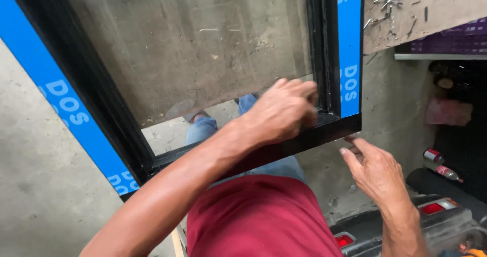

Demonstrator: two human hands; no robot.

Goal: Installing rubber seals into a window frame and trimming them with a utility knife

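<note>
At the frame's lower corner, toward four o'clock, the left hand (284, 112) had its grip curled narrow against the black window frame (324, 127), though whether it pinched anything could not be told. The right hand (373, 168) lay open, fingertips (350, 139) touching the frame's underside just beside it. Blue protective tape (349, 49) ran along the frame's edges around the glass pane (193, 49), with the concrete floor (35, 176) at eight o'clock.
</note>
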